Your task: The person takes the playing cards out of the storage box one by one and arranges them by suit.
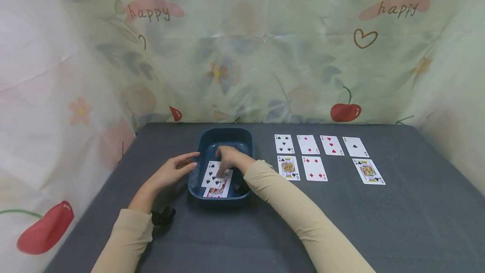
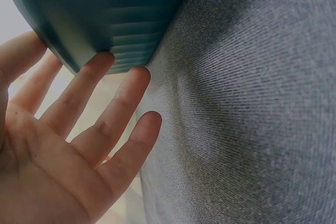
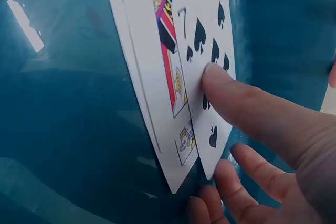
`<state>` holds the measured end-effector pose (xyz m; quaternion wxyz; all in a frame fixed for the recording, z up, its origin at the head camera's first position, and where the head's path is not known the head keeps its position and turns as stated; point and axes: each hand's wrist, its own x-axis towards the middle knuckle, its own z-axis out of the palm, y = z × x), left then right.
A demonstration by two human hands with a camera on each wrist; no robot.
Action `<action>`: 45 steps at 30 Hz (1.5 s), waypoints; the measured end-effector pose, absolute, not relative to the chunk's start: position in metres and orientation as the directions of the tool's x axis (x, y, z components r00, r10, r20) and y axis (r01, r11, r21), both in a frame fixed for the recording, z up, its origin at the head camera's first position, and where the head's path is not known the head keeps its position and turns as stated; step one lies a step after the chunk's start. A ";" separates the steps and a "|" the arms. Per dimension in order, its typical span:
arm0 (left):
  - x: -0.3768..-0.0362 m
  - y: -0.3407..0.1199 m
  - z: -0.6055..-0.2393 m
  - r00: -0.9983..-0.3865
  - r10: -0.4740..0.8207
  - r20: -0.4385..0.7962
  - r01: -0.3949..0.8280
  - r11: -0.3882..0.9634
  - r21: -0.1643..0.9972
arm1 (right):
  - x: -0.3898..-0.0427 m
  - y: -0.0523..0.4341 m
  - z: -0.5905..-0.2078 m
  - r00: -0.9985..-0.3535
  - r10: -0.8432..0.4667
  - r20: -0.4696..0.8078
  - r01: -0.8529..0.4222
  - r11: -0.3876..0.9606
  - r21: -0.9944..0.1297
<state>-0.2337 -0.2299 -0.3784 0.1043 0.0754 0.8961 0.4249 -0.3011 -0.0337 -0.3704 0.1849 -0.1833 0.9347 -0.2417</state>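
Note:
A dark blue plastic bin stands on the table, with playing cards lying inside. My right hand reaches into it and pinches a seven of spades. In the right wrist view the thumb presses on the card's face while the other fingers curl at its edge. Partly hidden beneath is a face card. My left hand is beside the bin's left wall, fingers spread and relaxed; in the left wrist view, fingertips are right at the ribbed wall.
Face-up cards lie in two rows right of the bin: several in the back row, including a three of hearts, and in front a king, a four of diamonds and another face card. Patterned curtains enclose the grey table.

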 end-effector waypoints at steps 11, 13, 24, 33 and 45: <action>-0.233 -0.230 -0.378 -0.965 0.227 -0.132 0.043 0.630 0.775 | -0.313 -0.028 -0.363 -0.869 -0.456 -0.194 -0.238 0.727 -0.644; -0.233 -0.230 -0.377 -0.965 0.224 -0.139 0.036 0.635 0.772 | -0.315 -0.024 -0.357 -0.866 -0.467 -0.179 -0.221 0.679 -0.700; -0.233 -0.227 -0.377 -0.969 0.204 -0.141 0.023 0.639 0.769 | -0.310 0.005 -0.320 -0.876 -0.469 -0.114 -0.148 0.486 -0.862; -0.233 -0.227 -0.377 -0.972 0.188 -0.140 0.015 0.648 0.762 | -0.307 0.051 -0.312 -0.875 -0.483 -0.037 -0.162 0.364 -0.917; -0.233 -0.228 -0.378 -0.972 0.196 -0.126 0.032 0.647 0.762 | -0.288 0.119 -0.314 -0.893 -0.447 -0.045 -0.152 0.395 -0.906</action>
